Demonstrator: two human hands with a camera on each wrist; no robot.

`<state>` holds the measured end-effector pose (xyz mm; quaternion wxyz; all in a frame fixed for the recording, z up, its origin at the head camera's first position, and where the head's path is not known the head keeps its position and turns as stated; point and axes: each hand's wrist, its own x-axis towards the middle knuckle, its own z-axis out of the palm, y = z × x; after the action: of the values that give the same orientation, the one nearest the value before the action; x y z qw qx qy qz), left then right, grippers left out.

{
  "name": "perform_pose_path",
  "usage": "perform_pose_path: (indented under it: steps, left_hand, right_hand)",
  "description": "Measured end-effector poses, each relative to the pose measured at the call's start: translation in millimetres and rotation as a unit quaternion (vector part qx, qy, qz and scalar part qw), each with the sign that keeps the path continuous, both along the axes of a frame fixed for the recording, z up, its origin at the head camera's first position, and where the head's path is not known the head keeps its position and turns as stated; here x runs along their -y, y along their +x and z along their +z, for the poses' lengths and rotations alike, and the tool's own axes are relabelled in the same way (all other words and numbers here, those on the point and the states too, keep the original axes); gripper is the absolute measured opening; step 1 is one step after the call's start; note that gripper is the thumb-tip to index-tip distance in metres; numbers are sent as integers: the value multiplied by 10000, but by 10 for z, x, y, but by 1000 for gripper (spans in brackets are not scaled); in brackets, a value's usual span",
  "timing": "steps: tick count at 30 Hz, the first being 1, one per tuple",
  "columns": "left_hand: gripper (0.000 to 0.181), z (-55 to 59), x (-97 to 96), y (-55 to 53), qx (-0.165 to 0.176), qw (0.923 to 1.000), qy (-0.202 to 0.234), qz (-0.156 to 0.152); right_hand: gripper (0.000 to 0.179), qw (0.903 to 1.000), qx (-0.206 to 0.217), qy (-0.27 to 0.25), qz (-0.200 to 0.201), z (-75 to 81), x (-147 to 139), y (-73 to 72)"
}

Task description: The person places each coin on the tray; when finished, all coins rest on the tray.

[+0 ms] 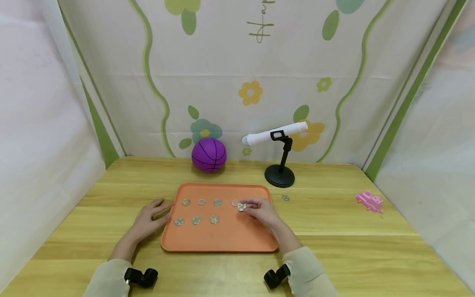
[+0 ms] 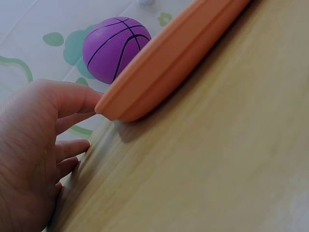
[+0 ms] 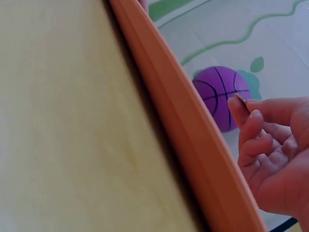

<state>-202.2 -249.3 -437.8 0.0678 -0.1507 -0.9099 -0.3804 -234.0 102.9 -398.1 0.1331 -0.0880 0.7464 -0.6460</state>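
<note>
An orange tray [image 1: 237, 241] lies on the table with several coins on it in two rows, among them a copper coin [image 1: 201, 202] and a silvery coin [image 1: 196, 220]. Over its right half my right hand [image 1: 261, 211] pinches a silvery coin [image 1: 241, 207] between thumb and finger, close beside another copper coin [image 1: 234, 203]. That pinched coin shows edge-on in the right wrist view. At the left end, my left hand [image 1: 146, 220] has its index finger and thumb at the tray's rim, its other fingers extended loosely by the table.
One more coin [image 1: 285, 197] lies on the table right of the tray. Behind it stand a purple ball [image 1: 209, 154] and a white tube-like object [image 1: 274, 134] on a black stand [image 1: 279, 176]. A pink toy [image 1: 369, 201] lies far right, and a patterned cloth hangs behind.
</note>
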Motion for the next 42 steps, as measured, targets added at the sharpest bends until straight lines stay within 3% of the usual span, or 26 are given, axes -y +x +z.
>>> perform_pose_path:
  steps: [5,9,23,35,42]
  left_hand:
    - [46,-6,9,0,-19,10000,4,0]
    - [46,1,-3,5,-17,10000,53,-38]
    - [45,14,-20,5,-16,10000,48,-37]
    - [46,3,-5,-2,-6,10000,29,-46]
    - [46,3,0,2,-29,10000,12,-45]
  right_hand:
    - [29,9997,91,-86,215,-230,81,-26]
    - [26,9994,140,-65,317,-289,104,-17]
    - [25,9988,80,168,445,-323,112,-22]
    - [20,9964,-515,458,499,-313,157,-4]
    - [20,9975,-370,345,495,-316,155,-14]
